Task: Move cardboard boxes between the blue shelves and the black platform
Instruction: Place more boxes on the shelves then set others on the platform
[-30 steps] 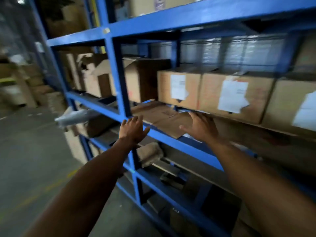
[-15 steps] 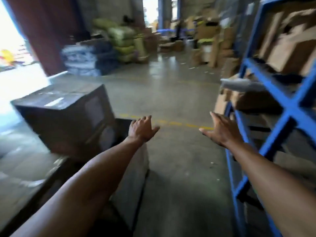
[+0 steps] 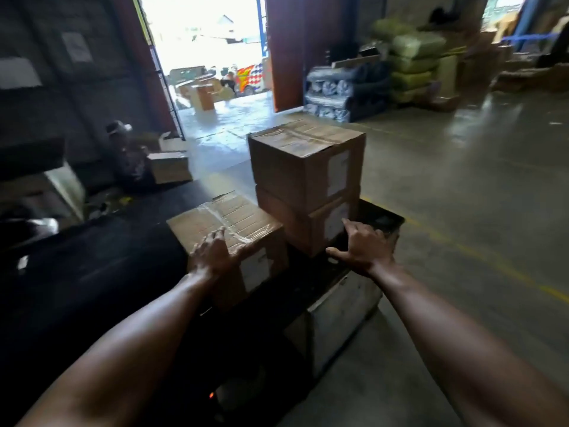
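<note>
Three taped cardboard boxes stand on the black platform (image 3: 101,272). The near single box (image 3: 234,223) has clear tape across its top and a white label on its side. To its right, an upper box (image 3: 308,161) is stacked on a lower box (image 3: 311,223). My left hand (image 3: 212,254) rests with spread fingers on the near box's front top edge. My right hand (image 3: 363,245) hovers open beside the lower stacked box, its fingertips close to that box's labelled side. The blue shelves are out of view.
The platform's corner (image 3: 385,220) juts toward the concrete floor with yellow lines (image 3: 480,251). A small carton (image 3: 169,166) and dark bags lie at the platform's back. Wrapped bales (image 3: 341,90) and green sacks (image 3: 415,57) stand beyond, beside a bright open doorway (image 3: 209,57).
My view has swung left from the blue shelves to the black platform. Both empty hands have come down onto and beside the boxes there.
</note>
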`<state>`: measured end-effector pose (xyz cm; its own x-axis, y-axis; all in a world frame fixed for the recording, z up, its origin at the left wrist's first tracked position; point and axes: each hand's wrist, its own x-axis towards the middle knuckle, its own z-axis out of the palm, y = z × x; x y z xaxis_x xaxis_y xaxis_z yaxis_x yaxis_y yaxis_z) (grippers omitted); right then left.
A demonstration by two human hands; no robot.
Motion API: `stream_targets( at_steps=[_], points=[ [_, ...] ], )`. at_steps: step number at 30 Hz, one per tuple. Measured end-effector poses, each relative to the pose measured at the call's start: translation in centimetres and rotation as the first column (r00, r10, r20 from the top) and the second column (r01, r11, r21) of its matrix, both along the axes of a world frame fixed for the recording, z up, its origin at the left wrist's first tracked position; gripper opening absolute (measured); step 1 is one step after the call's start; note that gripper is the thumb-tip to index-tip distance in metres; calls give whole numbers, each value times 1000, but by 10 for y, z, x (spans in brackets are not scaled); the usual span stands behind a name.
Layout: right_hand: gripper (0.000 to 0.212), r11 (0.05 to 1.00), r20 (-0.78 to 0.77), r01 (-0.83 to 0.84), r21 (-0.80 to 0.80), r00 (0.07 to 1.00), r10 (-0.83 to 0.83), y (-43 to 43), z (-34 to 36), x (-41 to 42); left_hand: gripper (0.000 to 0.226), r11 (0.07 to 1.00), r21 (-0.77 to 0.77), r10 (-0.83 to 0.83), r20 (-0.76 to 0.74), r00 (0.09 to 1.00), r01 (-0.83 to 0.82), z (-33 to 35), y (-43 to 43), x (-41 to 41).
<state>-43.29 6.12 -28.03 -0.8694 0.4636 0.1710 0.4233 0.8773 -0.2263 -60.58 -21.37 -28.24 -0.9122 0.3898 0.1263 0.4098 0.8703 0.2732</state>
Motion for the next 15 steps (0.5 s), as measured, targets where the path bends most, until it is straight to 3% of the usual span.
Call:
stream_targets(
  at_steps=[8,15],
  points=[
    [92,979,46,-200,-23,978,201,-39,-44,-113,97,963,104,232,140,962,-248,-68,-72,-38],
    [100,941,82,-298,-158,946,313,-38,-86,-210,113,892,274,236,397,887,-360,-115,-36,-86]
  ],
)
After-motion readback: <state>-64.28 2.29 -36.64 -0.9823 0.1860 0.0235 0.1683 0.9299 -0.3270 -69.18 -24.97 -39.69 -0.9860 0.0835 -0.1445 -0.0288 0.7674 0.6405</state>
